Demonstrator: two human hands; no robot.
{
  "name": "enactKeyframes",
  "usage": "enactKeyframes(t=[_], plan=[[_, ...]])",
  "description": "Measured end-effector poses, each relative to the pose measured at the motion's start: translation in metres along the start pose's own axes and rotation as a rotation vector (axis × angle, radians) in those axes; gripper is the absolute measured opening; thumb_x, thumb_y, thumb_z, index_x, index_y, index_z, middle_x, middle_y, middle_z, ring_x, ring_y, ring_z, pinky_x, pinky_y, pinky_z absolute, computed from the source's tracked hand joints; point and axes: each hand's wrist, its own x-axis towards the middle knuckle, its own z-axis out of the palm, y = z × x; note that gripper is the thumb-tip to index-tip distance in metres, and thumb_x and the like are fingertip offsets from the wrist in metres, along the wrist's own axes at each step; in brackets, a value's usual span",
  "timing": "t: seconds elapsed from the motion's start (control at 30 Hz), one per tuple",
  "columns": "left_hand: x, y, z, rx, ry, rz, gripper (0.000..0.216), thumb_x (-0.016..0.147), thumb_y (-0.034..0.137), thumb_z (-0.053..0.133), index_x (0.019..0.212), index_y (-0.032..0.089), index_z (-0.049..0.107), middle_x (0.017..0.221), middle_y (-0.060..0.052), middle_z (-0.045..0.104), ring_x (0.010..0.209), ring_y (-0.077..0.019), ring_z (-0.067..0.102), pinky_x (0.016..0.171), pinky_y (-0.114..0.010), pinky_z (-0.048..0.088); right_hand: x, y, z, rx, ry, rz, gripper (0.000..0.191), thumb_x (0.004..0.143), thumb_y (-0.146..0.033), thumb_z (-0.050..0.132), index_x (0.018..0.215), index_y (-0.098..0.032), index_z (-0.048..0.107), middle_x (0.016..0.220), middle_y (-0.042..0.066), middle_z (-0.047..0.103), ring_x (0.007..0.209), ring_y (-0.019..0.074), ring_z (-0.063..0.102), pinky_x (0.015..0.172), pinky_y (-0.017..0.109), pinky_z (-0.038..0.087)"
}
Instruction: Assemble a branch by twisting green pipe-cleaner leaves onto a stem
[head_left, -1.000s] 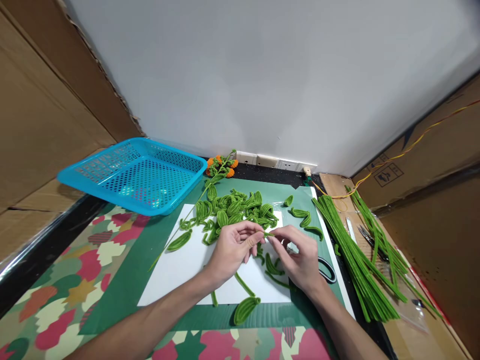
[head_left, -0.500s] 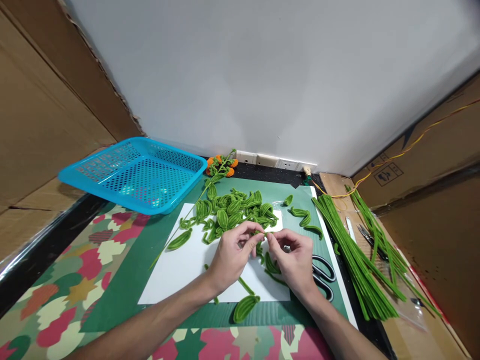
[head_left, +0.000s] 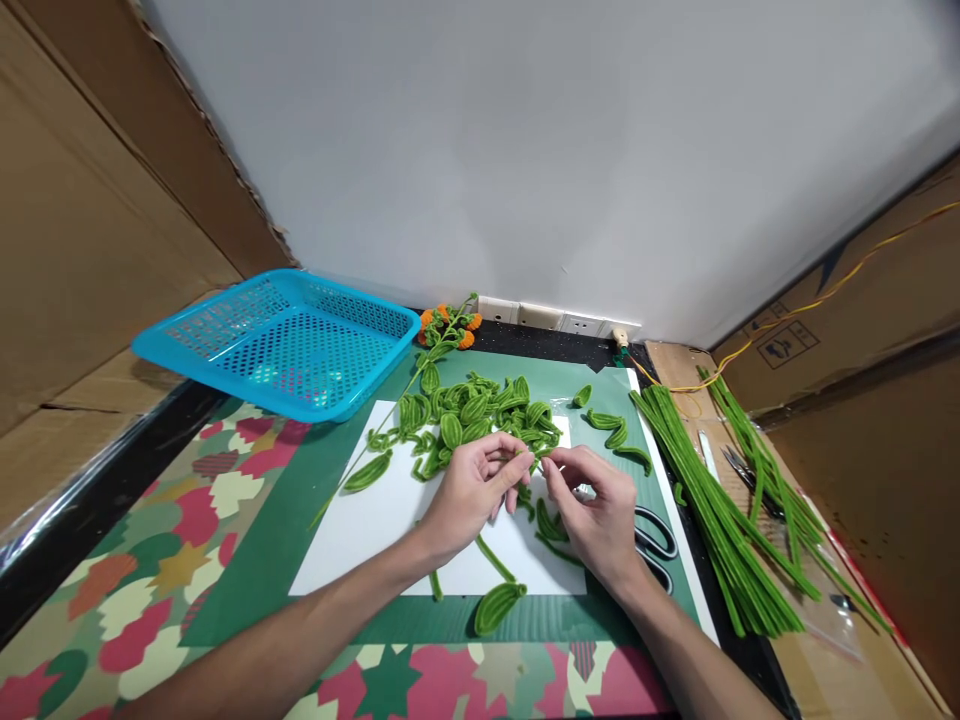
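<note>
My left hand (head_left: pixel 480 495) and my right hand (head_left: pixel 596 505) meet fingertip to fingertip over the white paper (head_left: pixel 360 555), both pinched. Between them shows a small bit of green pipe cleaner (head_left: pixel 537 462), mostly hidden by the fingers. Just behind my hands lies a heap of green pipe-cleaner leaves (head_left: pixel 472 408). One leaf (head_left: pixel 498 608) rests near the paper's front edge, below my left hand. Beside my right wrist are scissors with black and grey handles (head_left: pixel 656 540), their blades hidden under the hand.
A blue perforated basket (head_left: pixel 300 350) stands at the back left. Orange pipe-cleaner flowers on a stem (head_left: pixel 450 325) lie beside it. A bundle of green pipe cleaners (head_left: pixel 720 520) and pliers (head_left: pixel 742 468) lie at the right. A yellow wire (head_left: pixel 795 310) runs from the wall sockets (head_left: pixel 540 316).
My fingertips have drawn slightly apart, with a little green now showing between them. The whole view has shifted slightly; the leaves and tools keep their places.
</note>
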Motion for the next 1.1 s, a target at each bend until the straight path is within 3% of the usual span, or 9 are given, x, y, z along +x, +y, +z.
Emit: enactKeyframes(t=[0.27,0.53,0.73,0.93,1.1], plan=[[0.001,0.005,-0.005,-0.102,-0.087,-0.083,0.037,0.086,0.046,0.083,0.094,0.015,0.064,0.064,0.004,0.061,0.042,-0.0062,0.053,0.036,-0.014,0.036,0.0,0.0,-0.005,-0.041,-0.016,-0.029,0.009,0.101,-0.019,0.064,0.098,-0.02,0.072,0.083,0.003,0.071,0.064,0.014,0.063,0.059,0.027,0.05],[0.001,0.005,-0.006,-0.075,-0.143,-0.13,0.036,0.085,0.045,0.083,0.093,0.014,0.065,0.055,0.003,0.061,0.041,-0.0072,0.052,0.038,-0.014,0.036,0.0,0.001,-0.004,0.104,-0.03,0.121,0.014,0.104,-0.026,0.059,0.094,-0.021,0.068,0.082,0.001,0.066,0.06,0.0131,0.06,0.057,0.026,0.049],[0.002,0.01,-0.007,-0.075,-0.201,-0.126,0.033,0.088,0.044,0.08,0.092,0.015,0.063,0.049,0.004,0.058,0.037,-0.0055,0.043,0.038,-0.015,0.032,-0.002,0.001,-0.001,0.212,-0.06,0.228,0.018,0.105,-0.034,0.058,0.095,-0.021,0.065,0.07,-0.002,0.06,0.056,0.0134,0.058,0.053,0.025,0.045],[0.002,0.012,-0.009,-0.11,-0.287,-0.173,0.031,0.089,0.042,0.079,0.091,0.016,0.064,0.049,0.004,0.059,0.036,-0.0061,0.044,0.038,-0.015,0.033,-0.003,0.003,0.0,0.238,-0.031,0.229,0.015,0.104,-0.033,0.059,0.096,-0.022,0.065,0.069,-0.002,0.059,0.056,0.0127,0.056,0.052,0.024,0.043],[0.002,0.013,-0.007,-0.17,-0.248,-0.216,0.028,0.089,0.041,0.078,0.09,0.017,0.062,0.049,0.002,0.061,0.036,-0.0084,0.045,0.038,-0.017,0.035,-0.003,0.004,-0.001,0.259,-0.053,0.235,0.015,0.104,-0.033,0.06,0.097,-0.021,0.065,0.069,-0.003,0.059,0.054,0.012,0.056,0.051,0.024,0.043]])
